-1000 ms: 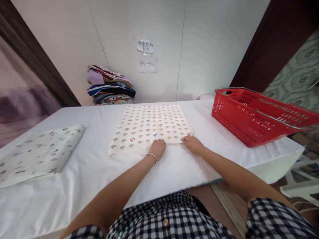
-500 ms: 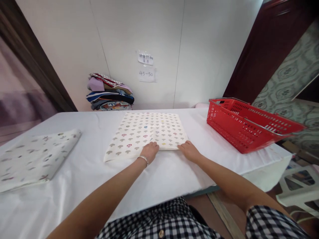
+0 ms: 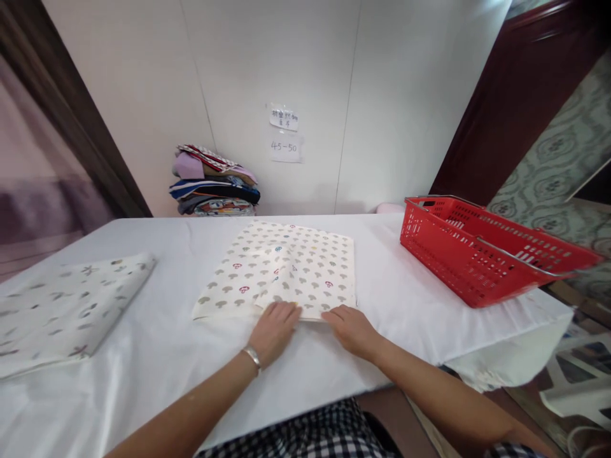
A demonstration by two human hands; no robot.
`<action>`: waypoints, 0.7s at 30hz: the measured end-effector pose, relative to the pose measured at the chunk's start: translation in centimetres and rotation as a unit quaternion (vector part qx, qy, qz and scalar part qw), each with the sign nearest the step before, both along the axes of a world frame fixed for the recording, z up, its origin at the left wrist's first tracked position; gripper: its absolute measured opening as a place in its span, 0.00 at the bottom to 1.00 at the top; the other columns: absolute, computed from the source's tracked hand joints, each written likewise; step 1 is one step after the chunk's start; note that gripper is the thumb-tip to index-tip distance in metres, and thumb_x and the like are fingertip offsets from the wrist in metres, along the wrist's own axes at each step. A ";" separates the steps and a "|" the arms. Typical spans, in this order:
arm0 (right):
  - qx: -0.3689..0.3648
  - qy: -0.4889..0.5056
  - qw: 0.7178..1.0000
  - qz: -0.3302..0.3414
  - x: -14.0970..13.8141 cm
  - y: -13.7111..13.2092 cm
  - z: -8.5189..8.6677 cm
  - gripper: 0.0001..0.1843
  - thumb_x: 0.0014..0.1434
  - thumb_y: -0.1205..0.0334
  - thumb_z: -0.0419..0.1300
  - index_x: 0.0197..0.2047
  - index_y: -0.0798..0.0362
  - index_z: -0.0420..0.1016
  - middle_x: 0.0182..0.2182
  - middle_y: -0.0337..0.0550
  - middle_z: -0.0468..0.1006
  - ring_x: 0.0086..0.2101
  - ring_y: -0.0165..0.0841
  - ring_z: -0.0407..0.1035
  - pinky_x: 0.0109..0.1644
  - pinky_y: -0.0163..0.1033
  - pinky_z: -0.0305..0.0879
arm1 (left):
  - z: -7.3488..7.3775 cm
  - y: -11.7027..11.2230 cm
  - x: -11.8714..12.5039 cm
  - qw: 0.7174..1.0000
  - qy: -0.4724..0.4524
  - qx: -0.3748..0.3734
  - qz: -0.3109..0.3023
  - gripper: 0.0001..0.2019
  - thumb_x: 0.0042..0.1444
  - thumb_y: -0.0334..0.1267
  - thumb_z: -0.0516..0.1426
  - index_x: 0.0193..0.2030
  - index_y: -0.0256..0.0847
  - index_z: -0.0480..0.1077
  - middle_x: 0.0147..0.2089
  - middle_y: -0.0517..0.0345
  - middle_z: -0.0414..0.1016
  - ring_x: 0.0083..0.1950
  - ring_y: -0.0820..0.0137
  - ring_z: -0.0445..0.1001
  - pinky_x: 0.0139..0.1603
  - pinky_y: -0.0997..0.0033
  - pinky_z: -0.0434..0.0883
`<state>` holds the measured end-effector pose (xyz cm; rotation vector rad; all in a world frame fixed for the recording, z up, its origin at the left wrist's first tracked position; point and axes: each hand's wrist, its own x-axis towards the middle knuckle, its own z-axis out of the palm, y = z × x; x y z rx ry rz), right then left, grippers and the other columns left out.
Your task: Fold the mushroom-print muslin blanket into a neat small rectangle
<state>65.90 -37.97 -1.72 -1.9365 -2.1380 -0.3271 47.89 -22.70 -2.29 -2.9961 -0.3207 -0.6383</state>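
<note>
A folded cream cloth (image 3: 305, 267) printed with grey mushrooms and a few coloured ones lies on the white-covered table in front of me. My left hand (image 3: 274, 331), with a silver bracelet at its wrist, is closed on the near edge, its fingers on top of the fabric. On the same edge, a little to the right, my right hand (image 3: 352, 327) grips the cloth close to its near right corner. The fabric is rumpled between the hands and up its middle. Both thumbs are mostly hidden.
Another folded printed cloth (image 3: 71, 305) lies at the table's left. A red plastic basket (image 3: 458, 254) stands at the right end of the white tablecloth (image 3: 191, 394). Folded clothes (image 3: 214, 184) are stacked by the wall at the back, left of two paper notes (image 3: 285, 147).
Both hands have come nearer to me, drawing the near edge of the mushroom-print cloth along. Its surface, flatter before, now has wrinkles. The view has tilted slightly.
</note>
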 end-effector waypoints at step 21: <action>0.224 0.259 0.939 -0.028 4.6 0.9 1.1 0.17 0.53 0.69 0.54 0.48 0.49 0.65 0.40 0.46 0.73 0.40 0.36 0.68 0.44 0.44 0.67 | 13.1 -2.1 -2.4 0.944 -0.251 -0.213 -0.027 0.07 0.57 0.32 0.53 0.40 0.44 0.70 0.34 0.60 0.74 0.34 0.73 0.72 0.33 0.75 0.69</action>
